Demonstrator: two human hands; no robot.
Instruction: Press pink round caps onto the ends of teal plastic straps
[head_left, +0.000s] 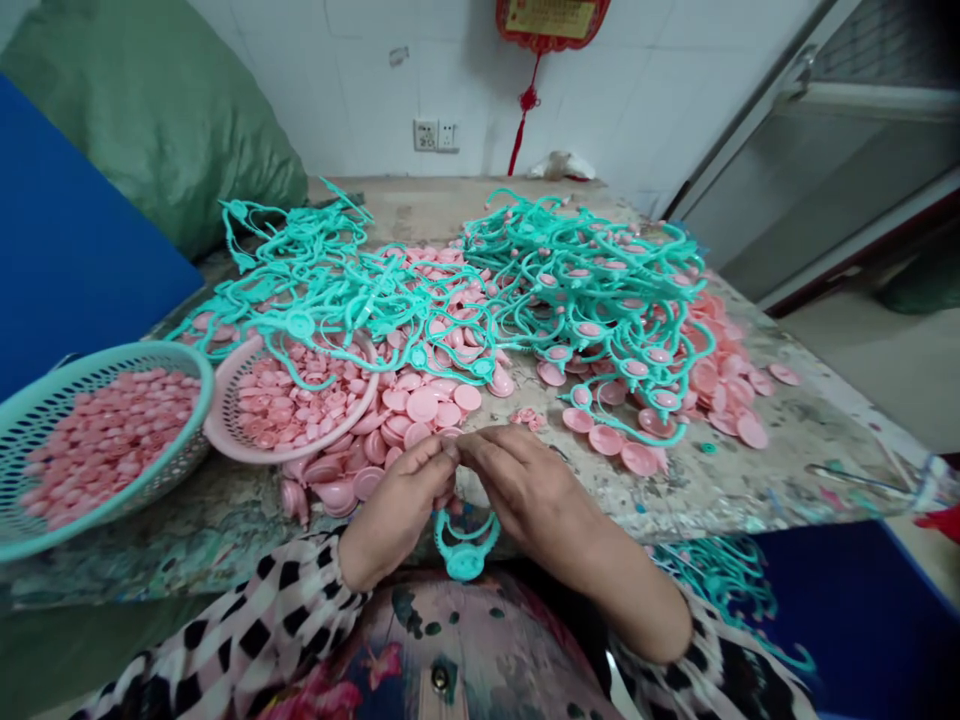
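Note:
My left hand (401, 502) and my right hand (536, 495) meet fingertip to fingertip at the table's front edge, fingers closed. Between and below them hangs a turquoise curved plastic piece (463, 562), a loop with a round disc at its bottom. Its upper ends run up into my fingers, which hide what is pinched there. Beyond my left hand lies a heap of pink round plastic caps (422, 404). Several small pink bits (529, 418) rest on the tabletop just past my right hand.
A turquoise basket (196, 362) and a pink basket (217, 425) hold small pink parts at left. Tangled turquoise pieces (300, 322) lie behind them; more, fitted with pink discs, form a pile (600, 290) at right. A green sack (150, 120) stands back left.

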